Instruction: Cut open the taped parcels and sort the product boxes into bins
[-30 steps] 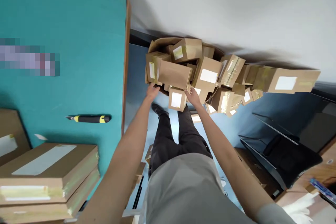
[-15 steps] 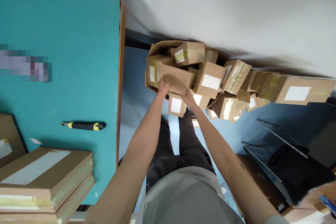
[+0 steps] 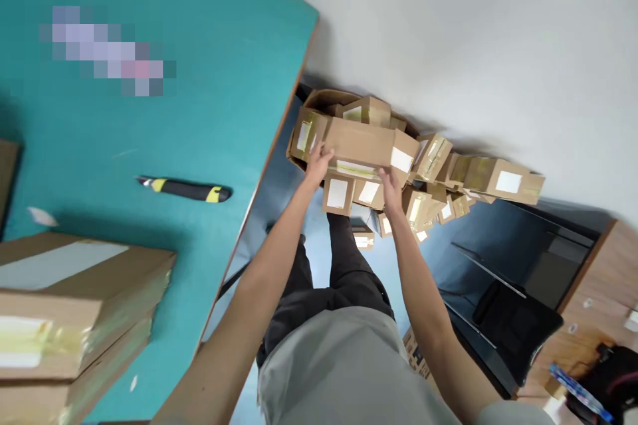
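A brown cardboard box (image 3: pixel 361 139) is between my two hands, its taped, labelled long side facing me. My left hand (image 3: pixel 318 165) grips its left end, thumb over the near edge. Around the near right part of the box my right hand (image 3: pixel 392 190) is closed, with some fingertips hidden behind it. Under and behind this box is a large open carton (image 3: pixel 323 94) full of smaller boxes. One labelled box (image 3: pixel 308 133) stands at the carton's left, and another box (image 3: pixel 403 153) is just right of the held one.
A green-topped table (image 3: pixel 224 80) on my left bears a utility knife (image 3: pixel 184 189) and stacked taped boxes (image 3: pixel 84 305). More boxes (image 3: pixel 498 179) line the wall (image 3: pixel 473 33) to the right. A black chair (image 3: pixel 518 325) and a wooden desk (image 3: pixel 593 279) are at the right.
The box has come up and tipped, so its taped long side now shows. My hands are farther apart, the right one having moved rightward. My view has turned, showing more table.
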`<state>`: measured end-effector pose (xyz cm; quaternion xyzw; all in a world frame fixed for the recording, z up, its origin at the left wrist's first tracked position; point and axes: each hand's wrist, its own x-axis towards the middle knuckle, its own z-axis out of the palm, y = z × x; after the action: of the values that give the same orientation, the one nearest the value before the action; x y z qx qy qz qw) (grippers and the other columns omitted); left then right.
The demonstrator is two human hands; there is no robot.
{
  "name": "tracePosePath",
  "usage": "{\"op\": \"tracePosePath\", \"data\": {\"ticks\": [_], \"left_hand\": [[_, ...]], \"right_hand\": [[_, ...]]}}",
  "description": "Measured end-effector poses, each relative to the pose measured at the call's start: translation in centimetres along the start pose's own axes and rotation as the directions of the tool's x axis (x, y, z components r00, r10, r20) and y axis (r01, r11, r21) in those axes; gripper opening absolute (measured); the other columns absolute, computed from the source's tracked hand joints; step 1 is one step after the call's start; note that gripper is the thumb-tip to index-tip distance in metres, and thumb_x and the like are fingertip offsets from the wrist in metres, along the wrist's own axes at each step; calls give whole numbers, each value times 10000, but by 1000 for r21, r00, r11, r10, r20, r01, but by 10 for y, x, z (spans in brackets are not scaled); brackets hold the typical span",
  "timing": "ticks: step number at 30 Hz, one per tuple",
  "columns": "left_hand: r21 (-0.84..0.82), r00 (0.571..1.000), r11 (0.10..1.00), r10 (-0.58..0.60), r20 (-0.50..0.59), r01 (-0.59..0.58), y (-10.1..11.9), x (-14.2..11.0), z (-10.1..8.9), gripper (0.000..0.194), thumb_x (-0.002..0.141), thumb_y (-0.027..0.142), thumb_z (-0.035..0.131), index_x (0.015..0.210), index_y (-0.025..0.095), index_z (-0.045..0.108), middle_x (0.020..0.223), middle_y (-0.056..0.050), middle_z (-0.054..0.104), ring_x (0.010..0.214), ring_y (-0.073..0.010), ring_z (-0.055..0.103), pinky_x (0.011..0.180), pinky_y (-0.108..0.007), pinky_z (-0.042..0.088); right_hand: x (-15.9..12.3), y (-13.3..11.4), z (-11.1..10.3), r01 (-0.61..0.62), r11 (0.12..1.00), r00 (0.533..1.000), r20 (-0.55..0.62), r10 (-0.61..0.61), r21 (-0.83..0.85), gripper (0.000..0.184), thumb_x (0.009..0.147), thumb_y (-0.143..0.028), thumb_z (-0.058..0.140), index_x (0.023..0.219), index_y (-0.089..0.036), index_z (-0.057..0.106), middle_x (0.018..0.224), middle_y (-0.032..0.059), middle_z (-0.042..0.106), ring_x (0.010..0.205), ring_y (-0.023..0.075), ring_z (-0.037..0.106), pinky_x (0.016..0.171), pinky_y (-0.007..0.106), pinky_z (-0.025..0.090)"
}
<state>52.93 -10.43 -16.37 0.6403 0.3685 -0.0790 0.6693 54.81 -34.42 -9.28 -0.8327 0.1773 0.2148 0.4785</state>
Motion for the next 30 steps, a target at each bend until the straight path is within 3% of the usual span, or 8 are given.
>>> {"op": "tracePosePath", "data": {"ticks": [3, 6, 12, 16, 19, 25, 28, 30], "left_hand": [[-136, 985, 980, 154, 73, -143, 45, -91, -33, 649, 1105, 330, 653, 1732, 269, 499, 1794, -95, 521, 1670, -302, 494, 1384, -477, 392], [-133, 909, 903, 416, 36, -408, 84, -191, -90, 660, 1113, 522, 657, 1724, 316, 513, 1828, -77, 475, 1720, -307, 414, 1413, -462, 340], [135, 704, 727, 686, -184, -673, 109, -325, -224, 733, 1117, 558, 609, 1785, 343, 398, 1774, -101, 535, 1677, -324, 469, 1440, -522, 281], [292, 693, 801, 599, -402, -523, 90, -341, -315, 919, 1037, 497, 704, 1820, 242, 295, 1814, -178, 432, 1698, -370, 422, 1417, -557, 324], [358, 737, 859, 502, -454, -365, 77, -327, -375, 924, 1005, 430, 703, 1804, 170, 319, 1807, -224, 435, 1701, -396, 417, 1418, -588, 307], [456, 832, 875, 369, -413, -161, 46, -316, -429, 736, 977, 267, 631, 1686, 105, 516, 1807, -241, 456, 1723, -400, 388, 1439, -607, 240], [410, 714, 906, 356, -603, -106, 5, -349, -436, 606, 1016, 292, 622, 1603, 145, 604, 1775, -218, 508, 1713, -413, 393, 1428, -631, 257], [289, 485, 957, 259, -836, -14, -32, -382, -441, 608, 1036, 328, 642, 1615, 154, 582, 1799, -220, 465, 1752, -432, 295, 1439, -663, 198]], "right_hand": [[-89, -30, -30, 199, 979, 975, -107, -194, 46, 964, 982, -704, 666, 1748, -143, 497, 1829, 166, 462, 1733, 328, 404, 1424, 523, 333], [-178, -47, -40, 328, 931, 939, -167, -302, 159, 815, 999, -644, 658, 1702, -241, 577, 1736, 126, 595, 1660, 318, 525, 1396, 561, 398], [-272, -80, 23, 373, 851, 909, 39, -416, 369, 813, 963, -607, 748, 1699, -315, 566, 1622, 131, 685, 1539, 330, 662, 1367, 641, 432], [-295, -116, 118, 344, 881, 823, 347, -450, 324, 1069, 936, -680, 782, 1818, -250, 360, 1689, 173, 626, 1559, 352, 636, 1331, 605, 484], [-307, -129, 188, 285, 945, 772, 545, -326, 163, 1099, 858, -783, 808, 1738, -199, 503, 1614, 192, 688, 1483, 390, 692, 1268, 577, 556], [-287, -149, 265, 506, 858, 577, 775, -259, -89, 875, 809, -917, 711, 1309, -205, 801, 1393, 166, 818, 1261, 397, 797, 1150, 561, 636], [-262, -179, 290, 637, 753, 477, 852, -216, -166, 691, 775, -859, 776, 1053, -232, 863, 1251, 160, 870, 1319, 453, 756, 1215, 614, 573], [-251, -198, 310, 660, 731, 414, 896, -158, -176, 607, 767, -794, 824, 1032, -251, 875, 1227, 149, 880, 1315, 454, 765, 1207, 612, 583]]}}
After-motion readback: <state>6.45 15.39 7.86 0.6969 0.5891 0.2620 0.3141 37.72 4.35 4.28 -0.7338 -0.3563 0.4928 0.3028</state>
